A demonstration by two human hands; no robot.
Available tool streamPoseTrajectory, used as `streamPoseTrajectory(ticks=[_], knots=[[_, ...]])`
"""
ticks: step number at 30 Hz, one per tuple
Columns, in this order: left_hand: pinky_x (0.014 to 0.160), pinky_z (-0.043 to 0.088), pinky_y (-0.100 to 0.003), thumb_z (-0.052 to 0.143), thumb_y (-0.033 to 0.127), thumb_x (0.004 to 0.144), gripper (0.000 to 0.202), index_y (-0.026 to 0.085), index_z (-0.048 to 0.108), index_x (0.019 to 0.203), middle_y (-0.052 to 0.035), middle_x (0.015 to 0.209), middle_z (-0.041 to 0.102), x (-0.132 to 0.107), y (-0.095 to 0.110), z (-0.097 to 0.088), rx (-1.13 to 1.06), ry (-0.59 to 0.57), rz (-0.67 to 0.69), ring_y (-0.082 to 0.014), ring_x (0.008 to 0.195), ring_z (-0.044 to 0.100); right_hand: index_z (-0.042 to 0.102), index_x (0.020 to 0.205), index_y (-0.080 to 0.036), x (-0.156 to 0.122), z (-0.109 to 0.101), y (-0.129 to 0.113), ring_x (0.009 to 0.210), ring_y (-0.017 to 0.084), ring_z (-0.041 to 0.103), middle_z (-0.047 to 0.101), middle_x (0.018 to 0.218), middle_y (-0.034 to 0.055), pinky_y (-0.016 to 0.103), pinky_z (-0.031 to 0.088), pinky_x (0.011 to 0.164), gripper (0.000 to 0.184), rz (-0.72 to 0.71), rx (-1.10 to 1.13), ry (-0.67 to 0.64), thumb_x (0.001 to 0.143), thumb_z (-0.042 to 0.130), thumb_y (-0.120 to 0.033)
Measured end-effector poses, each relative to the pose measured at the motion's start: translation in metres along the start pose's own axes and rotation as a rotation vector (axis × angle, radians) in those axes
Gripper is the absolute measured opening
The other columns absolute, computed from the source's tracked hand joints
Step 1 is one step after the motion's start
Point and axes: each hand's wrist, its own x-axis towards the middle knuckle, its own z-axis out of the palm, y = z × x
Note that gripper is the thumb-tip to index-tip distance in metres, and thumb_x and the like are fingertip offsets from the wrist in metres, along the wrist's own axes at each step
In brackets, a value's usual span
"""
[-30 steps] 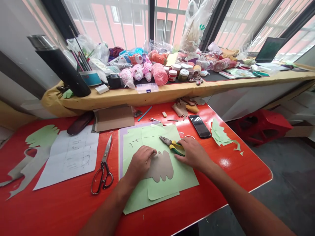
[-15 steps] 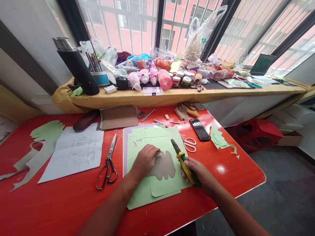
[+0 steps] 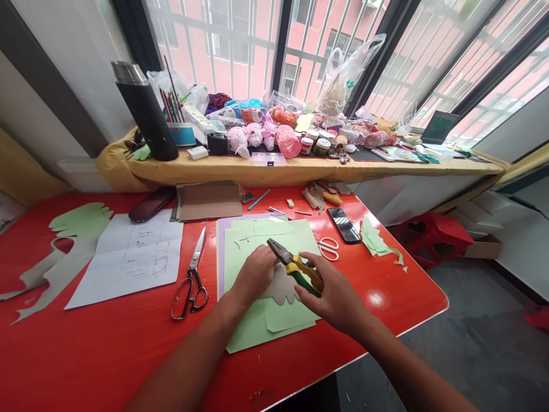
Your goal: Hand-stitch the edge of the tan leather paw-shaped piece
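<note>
My right hand [image 3: 337,294] grips a pair of pliers [image 3: 300,270] with yellow and green handles, its dark jaws pointing up and left. The tips of the jaws sit close by the fingertips of my left hand [image 3: 254,272]. Those left fingers are pinched together over a grey cutout [image 3: 283,289] with a scalloped edge; whatever they pinch is too small and too covered to name. Beneath the cutout lie light green paper sheets [image 3: 244,335], and the pliers and hands cover part of it.
Large scissors [image 3: 193,283] lie left of the sheets, beside a white drawing sheet [image 3: 132,263]. White-handled scissors [image 3: 329,248], a phone [image 3: 343,225] and green paper scraps [image 3: 373,237] are to the right. A crowded sill [image 3: 206,170] holds a black flask [image 3: 148,114] behind the red table [image 3: 103,355].
The pliers in my right hand have moved left, over the cutout and up to my left fingers. My left hand stays by the cutout, and the view has shifted slightly.
</note>
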Motion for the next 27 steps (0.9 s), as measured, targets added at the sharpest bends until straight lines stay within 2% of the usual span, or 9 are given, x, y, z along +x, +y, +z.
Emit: streamPoseTrajectory(ticks=[3, 7, 10, 13, 16, 21, 27], knots=[[0.08, 0.053, -0.035, 0.047, 0.001, 0.093, 0.029, 0.02, 0.069, 0.093, -0.0053, 0.091, 0.071, 0.0, -0.001, 0.0, -0.009, -0.004, -0.015, -0.0225, 0.089, 0.064, 0.044, 0.154, -0.027, -0.001, 0.01, -0.002, 0.084, 0.021, 0.066, 0.065, 0.123, 0.0104, 0.034, 0.054, 0.075, 0.069, -0.054, -0.114, 0.001, 0.09, 0.067, -0.037], [0.08, 0.052, -0.037, 0.047, 0.007, 0.098, 0.024, 0.019, 0.067, 0.09, -0.0062, 0.089, 0.07, -0.001, -0.005, 0.003, 0.01, -0.014, 0.005, -0.0232, 0.084, 0.062, 0.047, 0.155, -0.03, -0.001, 0.016, 0.006, 0.071, 0.017, 0.059, 0.064, 0.112, 0.0079, 0.033, 0.053, 0.07, 0.061, -0.081, -0.176, -0.019, 0.095, 0.059, -0.034], [0.077, 0.051, -0.037, 0.048, 0.012, 0.101, 0.024, 0.019, 0.065, 0.086, -0.0065, 0.085, 0.068, -0.002, -0.007, 0.004, 0.02, -0.011, 0.005, -0.0235, 0.083, 0.06, 0.048, 0.155, -0.031, 0.001, 0.01, 0.01, 0.075, 0.018, 0.061, 0.064, 0.111, 0.0072, 0.034, 0.054, 0.073, 0.059, -0.077, -0.17, -0.019, 0.097, 0.058, -0.036], [0.077, 0.05, -0.036, 0.047, 0.011, 0.101, 0.025, 0.02, 0.065, 0.085, -0.0058, 0.086, 0.069, -0.002, -0.006, 0.003, 0.018, -0.01, 0.002, -0.0229, 0.084, 0.059, 0.05, 0.154, -0.031, 0.002, 0.004, 0.008, 0.082, 0.02, 0.062, 0.063, 0.116, 0.0084, 0.035, 0.054, 0.078, 0.057, -0.098, -0.154, 0.048, 0.098, 0.057, -0.037], [0.077, 0.051, -0.036, 0.047, 0.009, 0.1, 0.025, 0.02, 0.065, 0.086, -0.0059, 0.087, 0.069, -0.003, -0.007, 0.004, 0.019, -0.012, 0.001, -0.0227, 0.085, 0.059, 0.049, 0.155, -0.029, 0.003, 0.004, 0.003, 0.077, 0.019, 0.06, 0.062, 0.116, 0.0089, 0.035, 0.053, 0.074, 0.059, -0.087, -0.181, 0.087, 0.097, 0.057, -0.038], [0.077, 0.051, -0.037, 0.047, 0.012, 0.101, 0.025, 0.019, 0.066, 0.086, -0.0071, 0.086, 0.067, -0.004, -0.009, 0.007, 0.03, -0.012, 0.004, -0.0236, 0.085, 0.06, 0.047, 0.156, -0.033, 0.006, 0.008, 0.004, 0.075, 0.018, 0.06, 0.061, 0.102, 0.0041, 0.031, 0.052, 0.071, 0.064, -0.061, -0.238, -0.067, 0.094, 0.06, -0.032], [0.08, 0.052, -0.036, 0.046, 0.009, 0.101, 0.024, 0.018, 0.069, 0.101, -0.0074, 0.095, 0.071, -0.004, -0.007, 0.005, 0.009, -0.009, -0.008, -0.0235, 0.089, 0.063, 0.051, 0.153, -0.037, 0.012, -0.014, -0.003, 0.083, 0.02, 0.061, 0.061, 0.102, 0.0041, 0.031, 0.05, 0.073, 0.063, -0.139, -0.364, -0.135, 0.093, 0.07, -0.039]])
